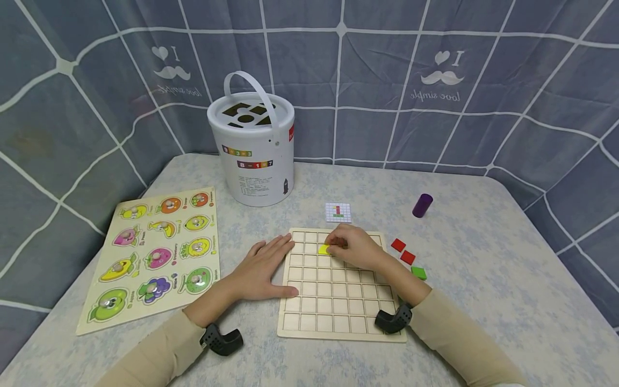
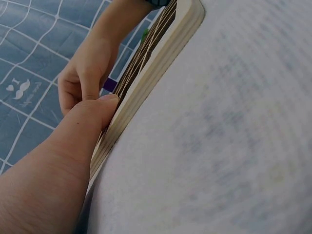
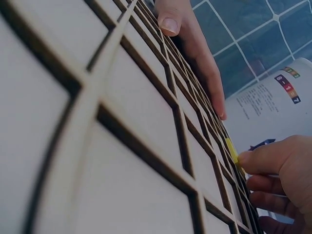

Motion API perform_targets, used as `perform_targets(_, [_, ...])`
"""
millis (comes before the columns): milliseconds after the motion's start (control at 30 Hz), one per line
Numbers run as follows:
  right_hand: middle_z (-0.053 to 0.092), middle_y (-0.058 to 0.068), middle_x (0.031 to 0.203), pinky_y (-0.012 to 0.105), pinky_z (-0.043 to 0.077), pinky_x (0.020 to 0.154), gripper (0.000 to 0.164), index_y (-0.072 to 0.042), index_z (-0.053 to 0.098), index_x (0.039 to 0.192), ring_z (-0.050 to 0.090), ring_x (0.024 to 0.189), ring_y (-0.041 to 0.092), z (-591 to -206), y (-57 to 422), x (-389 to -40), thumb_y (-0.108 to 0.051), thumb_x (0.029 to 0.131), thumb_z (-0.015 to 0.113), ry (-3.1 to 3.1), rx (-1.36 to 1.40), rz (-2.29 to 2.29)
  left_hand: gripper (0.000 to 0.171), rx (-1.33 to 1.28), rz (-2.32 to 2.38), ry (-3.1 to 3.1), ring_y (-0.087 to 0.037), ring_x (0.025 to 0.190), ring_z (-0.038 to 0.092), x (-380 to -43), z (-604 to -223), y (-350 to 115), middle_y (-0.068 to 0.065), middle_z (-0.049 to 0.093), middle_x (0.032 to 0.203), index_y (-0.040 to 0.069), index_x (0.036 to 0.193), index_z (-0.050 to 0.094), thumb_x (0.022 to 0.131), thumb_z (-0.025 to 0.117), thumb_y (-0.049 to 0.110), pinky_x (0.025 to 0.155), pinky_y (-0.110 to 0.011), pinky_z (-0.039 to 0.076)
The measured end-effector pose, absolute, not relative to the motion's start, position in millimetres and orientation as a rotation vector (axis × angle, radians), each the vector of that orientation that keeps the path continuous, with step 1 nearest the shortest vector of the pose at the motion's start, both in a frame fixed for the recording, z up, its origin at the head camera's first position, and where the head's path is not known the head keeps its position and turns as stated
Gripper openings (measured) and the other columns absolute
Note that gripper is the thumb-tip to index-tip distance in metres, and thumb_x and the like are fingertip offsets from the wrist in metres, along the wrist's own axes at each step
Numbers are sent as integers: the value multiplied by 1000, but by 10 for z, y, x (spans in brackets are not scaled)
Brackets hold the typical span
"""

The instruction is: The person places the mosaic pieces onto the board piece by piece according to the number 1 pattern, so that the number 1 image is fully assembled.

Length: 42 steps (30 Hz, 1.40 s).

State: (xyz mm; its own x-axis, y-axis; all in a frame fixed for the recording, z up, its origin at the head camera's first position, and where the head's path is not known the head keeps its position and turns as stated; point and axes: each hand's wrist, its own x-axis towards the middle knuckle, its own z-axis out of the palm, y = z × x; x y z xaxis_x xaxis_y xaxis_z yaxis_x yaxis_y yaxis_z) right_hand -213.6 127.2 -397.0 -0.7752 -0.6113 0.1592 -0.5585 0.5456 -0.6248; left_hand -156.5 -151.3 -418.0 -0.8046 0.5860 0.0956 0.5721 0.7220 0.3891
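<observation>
A light wooden grid board [image 1: 325,322] lies flat on the table. My right hand [image 1: 357,248] is over its upper part and pinches a yellow square tile [image 1: 323,249] at the grid. In the right wrist view, the thumb presses against the edge of the yellow tile [image 3: 231,151], low at the grid lines. My left hand [image 1: 261,273], fingers straight, rests along the board's left edge with the thumb at the rim. Just right of the board lie two red tiles [image 1: 408,257] and a green tile [image 1: 418,273].
Behind the board lies a small card [image 1: 338,213] with a coloured grid pattern. A purple cylinder [image 1: 423,205] is at the right back. On the left lies a fruit knob puzzle [image 1: 166,258], and a white lidded bucket [image 1: 256,172] stands behind it, against the patterned cloth.
</observation>
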Motion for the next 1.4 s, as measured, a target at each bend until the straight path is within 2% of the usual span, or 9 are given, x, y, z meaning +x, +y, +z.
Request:
perform_targets(433, [64, -4, 98, 31, 52, 80, 12, -10, 70, 102, 63, 91, 13, -3931, 1333, -2103, -16, 92, 70, 2676, -973, -1071, 104, 955, 638, 2874, -27, 147, 17, -1557, -4173, -1512, -9, 18, 161, 5, 154, 25, 80, 62, 68, 113, -56, 13])
perform_targets(800, [63, -6, 91, 33, 48, 70, 12, -10, 71, 102, 56, 82, 12, -3801, 1579, -2055, -16, 92, 69, 2727, -921, -1045, 104, 969, 643, 2872, -27, 147, 17, -1558, -4168, -1510, -9, 18, 161, 5, 155, 25, 80, 63, 67, 113, -56, 12])
perform_targets(1133, [65, -4, 94, 38, 48, 77, 13, -8, 71, 102, 57, 84, 13, -3768, 1897, -2022, -16, 93, 68, 2799, -833, -1021, 104, 981, 650, 2871, -28, 147, 17, -1556, -4158, -1517, -9, 17, 162, 5, 154, 25, 80, 63, 67, 113, -56, 14])
perform_targets(1400, [66, -1, 92, 36, 50, 71, 15, -6, 71, 103, 58, 81, 15, -3747, 2139, -2006, -16, 93, 68, 2855, -802, -1027, 105, 977, 652, 2863, -27, 147, 16, -1567, -4180, -1514, -8, 16, 162, 5, 155, 24, 80, 62, 68, 113, -55, 13])
